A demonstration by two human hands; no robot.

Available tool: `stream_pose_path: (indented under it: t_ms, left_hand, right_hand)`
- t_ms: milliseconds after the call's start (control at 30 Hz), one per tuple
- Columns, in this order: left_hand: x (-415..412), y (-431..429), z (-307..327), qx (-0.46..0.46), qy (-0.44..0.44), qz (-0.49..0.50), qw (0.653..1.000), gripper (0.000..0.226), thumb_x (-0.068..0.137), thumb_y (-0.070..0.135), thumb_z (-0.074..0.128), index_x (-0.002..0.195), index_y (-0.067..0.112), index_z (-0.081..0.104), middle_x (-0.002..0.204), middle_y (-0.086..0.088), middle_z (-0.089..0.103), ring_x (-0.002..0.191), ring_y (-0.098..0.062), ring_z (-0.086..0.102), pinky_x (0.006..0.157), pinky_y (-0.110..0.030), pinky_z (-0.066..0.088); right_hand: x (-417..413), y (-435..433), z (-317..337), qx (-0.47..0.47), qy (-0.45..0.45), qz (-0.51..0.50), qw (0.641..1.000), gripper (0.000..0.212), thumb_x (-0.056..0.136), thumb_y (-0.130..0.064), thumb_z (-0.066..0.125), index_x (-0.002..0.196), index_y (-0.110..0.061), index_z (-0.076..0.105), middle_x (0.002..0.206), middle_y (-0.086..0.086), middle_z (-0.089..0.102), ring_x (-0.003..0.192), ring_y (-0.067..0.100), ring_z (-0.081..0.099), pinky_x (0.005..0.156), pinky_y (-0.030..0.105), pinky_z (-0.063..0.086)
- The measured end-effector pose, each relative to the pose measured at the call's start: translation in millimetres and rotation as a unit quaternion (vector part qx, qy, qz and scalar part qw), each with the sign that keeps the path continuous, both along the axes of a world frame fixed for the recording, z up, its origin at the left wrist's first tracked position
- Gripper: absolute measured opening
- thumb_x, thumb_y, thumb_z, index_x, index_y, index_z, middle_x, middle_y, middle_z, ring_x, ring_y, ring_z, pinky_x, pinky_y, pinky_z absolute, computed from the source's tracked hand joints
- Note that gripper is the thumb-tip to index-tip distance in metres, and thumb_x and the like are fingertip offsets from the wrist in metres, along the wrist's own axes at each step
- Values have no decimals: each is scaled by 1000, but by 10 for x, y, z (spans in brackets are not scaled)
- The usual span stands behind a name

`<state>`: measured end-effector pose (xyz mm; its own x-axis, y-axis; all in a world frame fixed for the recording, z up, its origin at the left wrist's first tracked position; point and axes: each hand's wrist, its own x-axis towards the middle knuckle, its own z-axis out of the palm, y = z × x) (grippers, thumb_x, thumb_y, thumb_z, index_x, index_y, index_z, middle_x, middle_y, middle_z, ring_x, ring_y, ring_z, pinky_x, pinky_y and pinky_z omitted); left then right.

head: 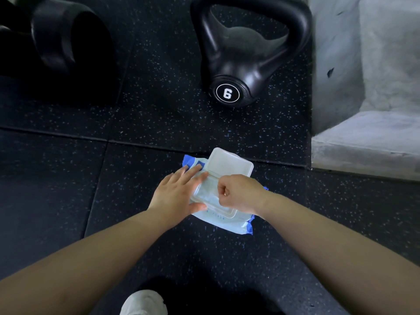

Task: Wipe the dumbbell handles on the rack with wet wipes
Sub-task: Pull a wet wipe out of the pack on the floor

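A pale blue pack of wet wipes (pixel 229 220) lies on the black speckled rubber floor (pixel 159 123), its clear plastic lid (pixel 229 163) flipped open and pointing away from me. My left hand (pixel 176 194) lies flat on the pack's left side with straight fingers, holding it down. My right hand (pixel 241 193) hovers over the pack's opening with its fingers curled and thumb and forefinger pinched together; whether a wipe is between them is hidden. No dumbbell rack is in view.
A black kettlebell (pixel 245 51) marked 6 lies on the floor beyond the pack. A big black rounded weight (pixel 61 35) sits at the top left. A grey concrete step (pixel 368 123) rises on the right. My pale shoe (pixel 144 303) shows at the bottom.
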<state>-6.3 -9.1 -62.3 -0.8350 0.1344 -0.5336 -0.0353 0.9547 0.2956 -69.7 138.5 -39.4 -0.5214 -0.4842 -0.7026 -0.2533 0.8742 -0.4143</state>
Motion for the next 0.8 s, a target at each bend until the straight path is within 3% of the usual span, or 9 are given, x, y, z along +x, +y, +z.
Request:
stream_pose_path:
  t_ms: [167,267,333,433,600,800]
  left_hand:
    - [-17,1,3,13,3,4,1000,74,89,48,49,146,34,4,155,13,-5,143,-12,-3,114,-29,0]
    - [-20,18,-5,35,-3,20,999,74,88,45,51,146,32,6,155,12,-4,143,-13,-4,114,-28,0]
    - [-15,29,-5,36,-3,20,999,74,88,44,51,146,32,6,155,11,-4,143,-13,-4,114,-29,0]
    - [-10,30,-5,31,0,15,999,74,88,45,51,146,31,6,155,11,-4,143,-14,-4,114,-29,-1]
    - [1,29,-3,9,8,1,1000,75,89,47,50,146,31,5,155,10,-4,143,-14,-2,115,-30,-1]
    - [-10,50,2,-4,6,2,1000,73,89,46,49,146,31,6,155,11,-2,143,-14,1,116,-33,1]
  right_hand:
    - [45,204,-16,-6,-51,-59,997,25,78,-14,56,61,-25,42,63,-11,43,57,4,37,50,19,29]
    - [104,245,4,-39,-64,-103,992,12,82,-23,61,85,-24,50,73,-12,48,69,8,46,61,22,35]
    - [100,179,28,-35,-22,-77,996,28,84,-31,60,109,-24,49,87,-8,51,79,11,46,65,24,35]
    - [115,28,34,-7,75,7,997,30,90,-32,51,118,-22,49,111,-3,51,90,17,53,73,27,36]
    - [116,-69,-34,4,116,35,993,26,96,-22,37,108,-13,58,111,4,54,95,24,55,68,30,36]
    - [16,56,-11,-79,-27,-127,988,7,89,-22,54,87,-18,59,86,-6,49,82,14,47,68,23,36]
